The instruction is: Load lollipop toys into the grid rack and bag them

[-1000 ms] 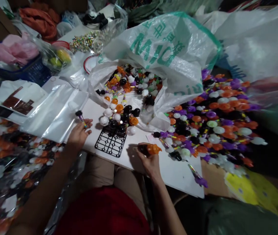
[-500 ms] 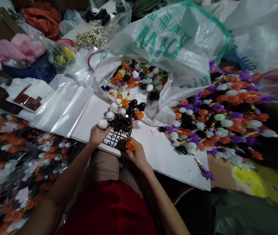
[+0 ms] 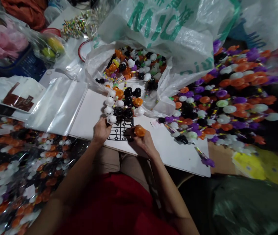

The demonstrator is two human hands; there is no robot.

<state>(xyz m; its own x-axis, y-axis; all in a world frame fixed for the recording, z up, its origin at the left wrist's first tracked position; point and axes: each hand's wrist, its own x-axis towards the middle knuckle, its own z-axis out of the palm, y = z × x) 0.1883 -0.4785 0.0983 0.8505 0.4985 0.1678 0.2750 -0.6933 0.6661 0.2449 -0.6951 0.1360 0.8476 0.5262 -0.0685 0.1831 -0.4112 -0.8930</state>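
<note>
A black plastic grid rack (image 3: 120,132) lies at the table's front edge. Toys with round white, black and orange heads stand close together in its far part, among them black heads (image 3: 128,112). My left hand (image 3: 102,131) is at the rack's left side, fingers pinched on a white-headed toy (image 3: 111,119) whose lower part is hidden. On the right, my right hand (image 3: 143,141) is closed around an orange-headed toy (image 3: 139,131), its head sticking up from the fist. Something dark by those fingers is too blurred to name.
Behind the rack an open white sack (image 3: 170,71) holds many mixed toys. A large pile of purple, orange and white toys (image 3: 222,102) is at right. Clear plastic bags (image 3: 57,106) lie at left, near a blue basket (image 3: 28,65). Bagged toys (image 3: 38,163) fill the lower left.
My left hand has moved slightly right and set the white-headed toy against the rack's left row. My right hand, still holding the orange-headed toy, has shifted slightly right. The view has tilted down.
</note>
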